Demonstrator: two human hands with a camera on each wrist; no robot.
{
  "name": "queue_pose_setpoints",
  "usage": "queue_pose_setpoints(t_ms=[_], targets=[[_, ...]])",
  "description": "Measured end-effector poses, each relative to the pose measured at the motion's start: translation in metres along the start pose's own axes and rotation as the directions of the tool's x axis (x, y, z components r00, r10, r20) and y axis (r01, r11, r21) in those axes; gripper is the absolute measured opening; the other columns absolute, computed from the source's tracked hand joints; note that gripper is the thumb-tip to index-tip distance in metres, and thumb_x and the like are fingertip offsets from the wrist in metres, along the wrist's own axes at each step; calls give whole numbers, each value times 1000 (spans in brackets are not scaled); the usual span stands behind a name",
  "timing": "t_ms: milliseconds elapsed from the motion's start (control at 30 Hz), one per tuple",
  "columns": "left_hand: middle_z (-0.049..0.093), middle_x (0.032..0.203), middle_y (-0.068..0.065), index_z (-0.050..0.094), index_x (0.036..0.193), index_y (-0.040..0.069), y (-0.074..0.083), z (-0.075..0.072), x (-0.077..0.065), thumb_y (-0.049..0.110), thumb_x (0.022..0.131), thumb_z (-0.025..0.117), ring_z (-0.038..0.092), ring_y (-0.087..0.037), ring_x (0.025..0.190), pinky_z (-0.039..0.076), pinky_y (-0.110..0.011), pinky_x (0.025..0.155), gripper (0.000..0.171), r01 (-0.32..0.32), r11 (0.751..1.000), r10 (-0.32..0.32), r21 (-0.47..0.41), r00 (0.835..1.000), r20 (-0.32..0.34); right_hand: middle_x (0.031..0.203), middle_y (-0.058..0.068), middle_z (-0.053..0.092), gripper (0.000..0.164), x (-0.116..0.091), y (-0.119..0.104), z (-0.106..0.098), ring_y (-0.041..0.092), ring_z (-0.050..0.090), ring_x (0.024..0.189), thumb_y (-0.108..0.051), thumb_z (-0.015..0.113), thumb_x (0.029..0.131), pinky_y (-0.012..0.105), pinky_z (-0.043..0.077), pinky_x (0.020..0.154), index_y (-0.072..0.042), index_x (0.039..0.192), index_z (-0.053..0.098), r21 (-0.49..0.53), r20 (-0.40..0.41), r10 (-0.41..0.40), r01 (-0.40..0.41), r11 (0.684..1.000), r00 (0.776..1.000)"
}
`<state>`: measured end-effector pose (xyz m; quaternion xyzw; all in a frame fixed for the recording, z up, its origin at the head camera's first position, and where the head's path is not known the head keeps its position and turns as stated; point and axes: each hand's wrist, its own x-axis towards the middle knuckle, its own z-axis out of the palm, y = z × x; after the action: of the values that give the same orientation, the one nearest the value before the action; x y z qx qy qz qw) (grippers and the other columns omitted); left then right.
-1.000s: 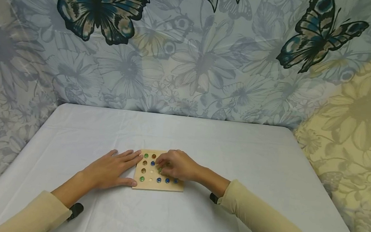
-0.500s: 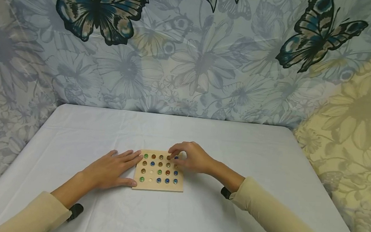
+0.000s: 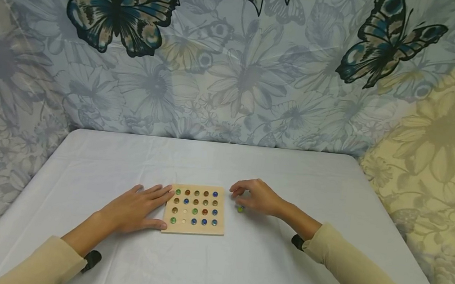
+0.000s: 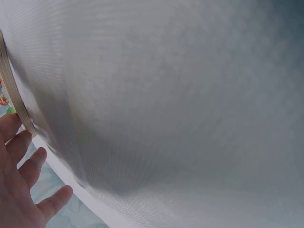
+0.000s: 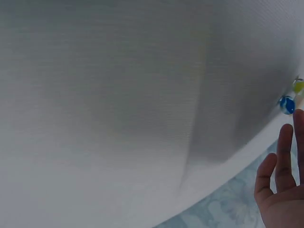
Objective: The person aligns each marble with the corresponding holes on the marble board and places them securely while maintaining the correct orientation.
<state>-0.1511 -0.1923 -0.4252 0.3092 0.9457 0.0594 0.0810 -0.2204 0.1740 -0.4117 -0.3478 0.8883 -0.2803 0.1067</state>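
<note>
A flat wooden board [image 3: 197, 228] lies on the white table, with rows of coloured glass marbles in its hollows and two bare hollows in its second column. My left hand [image 3: 140, 209] lies spread at the board's left side, its fingertips and thumb on that edge; the left wrist view shows its fingers straight beside the board's edge [image 4: 13, 85]. Right of the board, my right hand [image 3: 261, 198] is low over the table with fingers bent loosely. A yellow-green marble [image 3: 240, 209] shows under its thumb. In the right wrist view, a blue marble [image 5: 287, 105] sits just past the fingertips.
A white cloth covers the table [image 3: 149, 153]. Behind it hangs a floral and butterfly-printed fabric [image 3: 249, 80], which also rises at both sides. Dark straps with cameras [image 3: 92, 260] sit at the wrists under beige sleeves [image 3: 363, 266].
My right hand has left the board's marbles and moved right to the table beside the board, uncovering the board's right columns. My left hand stays at the board's left edge.
</note>
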Motion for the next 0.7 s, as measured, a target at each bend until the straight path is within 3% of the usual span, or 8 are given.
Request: queue_pose_setpoints(t_ms=[233,700], targets=[[32,161,-5,36,156,14,1,-2,0,73,91,46,33,-32,145,30,-65,108,88,3,1000,-3,-10,1000,6,97,-4,75,28,-13,8,-3,13,68,97,-3,75,85,41,54,90,-5,112,71,10,11,36,-36,999,999],[33,160,-5,37,155,14,0,-1,-1,72,92,46,34,-32,145,31,-65,108,87,-11,1000,11,-10,1000,-15,98,-5,75,28,-21,15,-1,11,69,98,2,76,84,42,53,93,-7,110,72,40,9,15,-16,999,1000]])
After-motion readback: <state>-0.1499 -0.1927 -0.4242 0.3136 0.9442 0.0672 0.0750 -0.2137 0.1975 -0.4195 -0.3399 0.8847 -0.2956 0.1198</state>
